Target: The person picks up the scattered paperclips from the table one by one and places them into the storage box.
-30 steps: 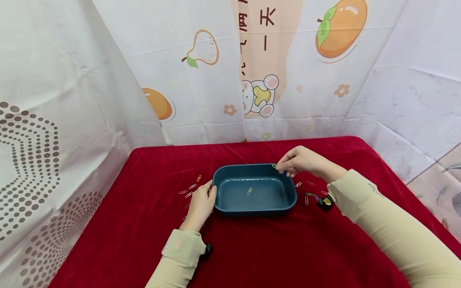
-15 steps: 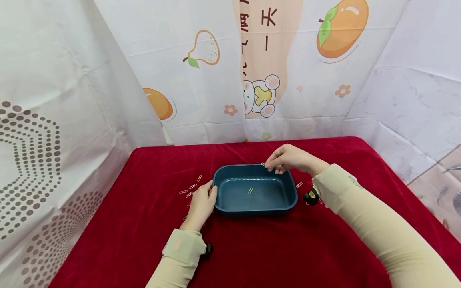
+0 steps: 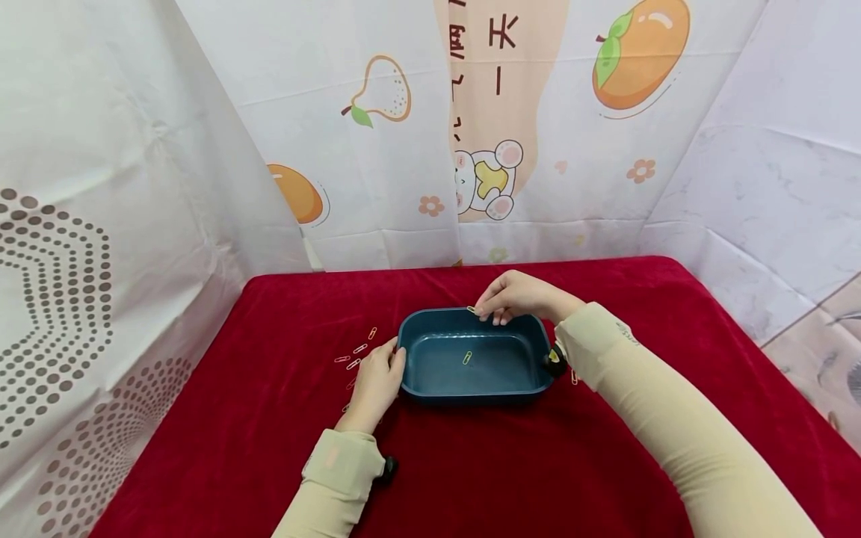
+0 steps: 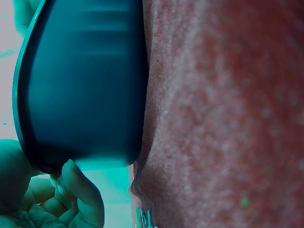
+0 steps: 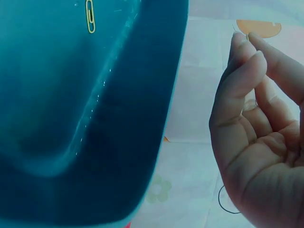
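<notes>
A dark blue rectangular dish (image 3: 477, 394) stands on the red cloth. My left hand (image 3: 377, 385) grips its left end, and in the left wrist view the thumb (image 4: 83, 194) and fingers lie on either side of the rim. Above the dish's far rim, my right hand (image 3: 518, 295) pinches a yellow paper clip (image 3: 471, 308) between thumb and fingertips. In the right wrist view that clip is barely visible at the fingertips (image 5: 259, 61). Another yellow paper clip (image 5: 90, 16) lies on the dish's floor.
Several loose paper clips (image 3: 359, 349) lie on the red cloth (image 3: 269, 418) left of the dish, partly hidden by my left hand. Right of the dish, a paper clip (image 3: 575, 376) shows beside my right sleeve. A printed curtain (image 3: 383, 187) hangs behind the table.
My right hand has moved left along the dish's far rim with the yellow paper clip, and its forearm now covers most clips on the right. My left hand and the dish have stayed put.
</notes>
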### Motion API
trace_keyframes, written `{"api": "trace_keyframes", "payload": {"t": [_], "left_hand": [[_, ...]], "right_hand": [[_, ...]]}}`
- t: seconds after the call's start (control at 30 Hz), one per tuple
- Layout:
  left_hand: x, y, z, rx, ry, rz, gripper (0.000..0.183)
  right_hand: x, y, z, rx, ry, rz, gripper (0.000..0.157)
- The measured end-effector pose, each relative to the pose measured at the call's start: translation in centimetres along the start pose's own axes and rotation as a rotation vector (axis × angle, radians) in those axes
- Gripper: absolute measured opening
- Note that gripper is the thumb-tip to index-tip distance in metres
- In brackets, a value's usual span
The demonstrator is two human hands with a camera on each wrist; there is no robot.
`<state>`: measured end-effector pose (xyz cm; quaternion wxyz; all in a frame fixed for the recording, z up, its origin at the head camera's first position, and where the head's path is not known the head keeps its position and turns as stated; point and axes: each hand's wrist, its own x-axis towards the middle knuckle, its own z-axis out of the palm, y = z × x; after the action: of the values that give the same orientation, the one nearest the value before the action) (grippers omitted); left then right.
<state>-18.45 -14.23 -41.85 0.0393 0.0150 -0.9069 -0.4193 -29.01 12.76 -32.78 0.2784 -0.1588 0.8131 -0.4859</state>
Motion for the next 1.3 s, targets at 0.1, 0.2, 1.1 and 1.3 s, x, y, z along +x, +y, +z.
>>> {"api": "trace_keyframes", "payload": {"t": [0.1,0.2,1.1,1.3], "left_hand": [[0.0,0.1,0.0,-0.002,0.002,0.003,0.045],[-0.1,0.1,-0.1,-0.005,0.004,0.007,0.045],[0.0,0.0,0.1,-0.027,0.016,0.014,0.044],[0.0,0.0,0.0,-0.035,0.007,0.005,0.045]], "right_hand": [[0.5,0.0,0.2,0.018,-0.010,0.007,0.035],[1.0,0.2,0.4,0.031,-0.013,0.011,0.035],[3.3,1.7,3.7,-0.086,-0.080,-0.013,0.021],[3.5,2.0,4.3,-0.112,-0.092,-0.024,0.020]]}}
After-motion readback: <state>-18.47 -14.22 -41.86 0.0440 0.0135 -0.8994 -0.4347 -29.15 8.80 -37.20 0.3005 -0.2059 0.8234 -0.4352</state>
